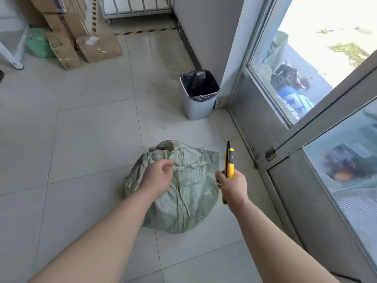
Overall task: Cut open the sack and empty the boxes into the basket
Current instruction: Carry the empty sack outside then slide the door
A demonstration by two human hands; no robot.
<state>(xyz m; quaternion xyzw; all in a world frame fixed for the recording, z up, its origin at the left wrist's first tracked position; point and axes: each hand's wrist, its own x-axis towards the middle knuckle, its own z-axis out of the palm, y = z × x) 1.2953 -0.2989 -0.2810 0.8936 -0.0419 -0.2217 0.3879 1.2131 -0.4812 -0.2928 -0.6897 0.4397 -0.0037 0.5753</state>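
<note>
Both forearms stretched out and down over the pale green woven plastic sack (183,193), which sits bulging on the light grey floor tiles (81,129) near the glass door (326,160).

Left hand (157,179): palm down over the sack's upper left, fingers curled in, thumb and forefinger look pinched on the white stitching thread (189,166) running along the sewn top seam. Contact is hard to confirm, fingertips partly hidden by the hand itself.

Right hand (232,186): fist wrapped round a yellow-and-black utility knife (229,162), held upright just off the sack's right edge, not touching it. Dark blade tip pokes out the top; butt of the handle shows below the fist.

Sack mouth is gathered at the far side with a small gap, contents not visible. No boxes seen inside it.

White bin with black liner (199,94) stands further back by the wall corner. Brown cardboard cartons (81,37) stacked far left, top ones cut off by the frame. White barred cart (136,7) at the back, mostly cropped.
</note>
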